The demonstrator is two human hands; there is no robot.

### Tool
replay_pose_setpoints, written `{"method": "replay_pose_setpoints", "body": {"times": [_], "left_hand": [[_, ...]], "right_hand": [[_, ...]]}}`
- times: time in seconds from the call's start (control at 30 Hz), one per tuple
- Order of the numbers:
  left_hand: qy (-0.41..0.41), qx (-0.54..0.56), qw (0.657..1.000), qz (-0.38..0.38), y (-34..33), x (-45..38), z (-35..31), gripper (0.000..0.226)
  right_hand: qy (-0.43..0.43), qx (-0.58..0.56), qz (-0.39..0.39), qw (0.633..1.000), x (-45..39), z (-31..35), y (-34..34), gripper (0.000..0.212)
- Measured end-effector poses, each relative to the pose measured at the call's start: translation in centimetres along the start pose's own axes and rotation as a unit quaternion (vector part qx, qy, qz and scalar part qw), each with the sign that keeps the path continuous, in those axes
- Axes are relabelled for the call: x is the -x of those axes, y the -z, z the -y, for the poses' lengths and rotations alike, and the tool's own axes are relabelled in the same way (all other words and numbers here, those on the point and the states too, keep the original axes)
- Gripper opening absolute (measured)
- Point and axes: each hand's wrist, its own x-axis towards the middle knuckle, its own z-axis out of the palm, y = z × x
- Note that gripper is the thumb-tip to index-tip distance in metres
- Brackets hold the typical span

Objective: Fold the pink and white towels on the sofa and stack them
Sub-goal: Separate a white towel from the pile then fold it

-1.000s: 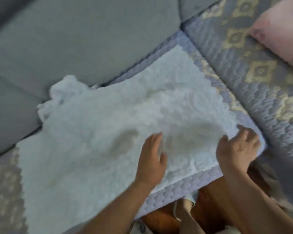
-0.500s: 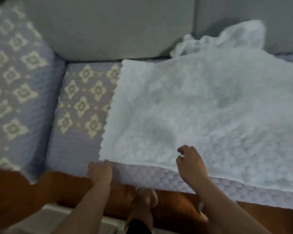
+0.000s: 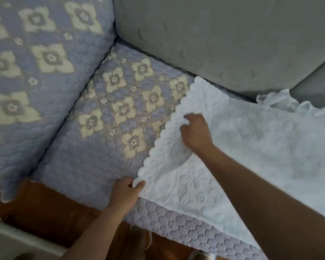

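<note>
The sofa seat (image 3: pixel 94 166) wears a lilac quilted cover with cream flowers; a white towel (image 3: pixel 251 147) lies spread across its right side.

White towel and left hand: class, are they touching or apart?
Touching. The head view shows the left hand pinching the white towel at its near scalloped corner.

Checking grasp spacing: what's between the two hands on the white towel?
Head view: only the white towel's scalloped left edge runs between left hand at the near corner and right hand farther up.
</note>
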Motion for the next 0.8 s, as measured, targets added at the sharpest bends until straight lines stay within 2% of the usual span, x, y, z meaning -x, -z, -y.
{"method": "replay_pose_setpoints", "body": {"times": [0.07, 0.13, 0.2, 0.27, 0.37, 0.47, 0.57, 0.63, 0.7, 0.73, 0.8], "left_hand": [[-0.02, 0.027, 0.999, 0.038, 0.2, 0.3, 0.2, 0.027], [-0.027, 0.022, 0.999, 0.033, 0.4, 0.5, 0.4, 0.025], [-0.013, 0.051, 0.998, 0.026, 1.1, 1.0, 0.3, 0.022], [0.003, 0.124, 0.99, 0.065, 2.1, 2.1, 0.4, 0.015], [0.017, 0.19, 0.975, 0.116, 2.9, 4.4, 1.0, 0.012], [0.068, 0.248, 0.963, 0.077, 2.4, 4.4, 1.2, 0.01], [0.116, 0.301, 0.945, 0.048, 1.6, 3.5, 0.7, 0.011], [0.111, 0.314, 0.942, 0.043, 0.8, 3.4, 0.0, 0.016], [0.102, 0.286, 0.953, 0.014, -0.2, 4.0, -0.9, 0.011], [0.096, 0.252, 0.963, -0.013, -0.7, 4.7, -1.7, 0.006], [0.069, 0.194, 0.977, -0.06, -2.1, 7.0, -4.3, 0.01]], "right_hand": [[-0.072, -0.01, 0.03, 0.997, -5.3, 2.2, -0.2, 0.054], [-0.155, -0.005, 0.084, 0.984, -8.8, 3.8, -1.2, 0.069], [-0.187, 0.064, 0.114, 0.974, -9.8, 4.6, -2.6, 0.076], [-0.179, 0.122, 0.107, 0.97, -9.0, 4.9, -4.1, 0.077], [-0.138, 0.144, 0.08, 0.977, -6.5, 4.8, -6.2, 0.081], [-0.103, 0.14, 0.11, 0.979, -5.9, 4.0, -6.5, 0.087], [-0.078, 0.009, 0.108, 0.991, -5.9, 3.2, -4.3, 0.078], [-0.031, -0.121, 0.048, 0.991, -3.1, 2.2, -2.2, 0.063], [0.012, -0.18, -0.034, 0.983, 2.5, 0.3, -0.1, 0.043], [0.002, -0.193, -0.073, 0.978, 5.8, -1.4, 0.7, 0.035], [-0.108, -0.212, -0.115, 0.964, 12.4, -6.0, 2.2, 0.025]]}}
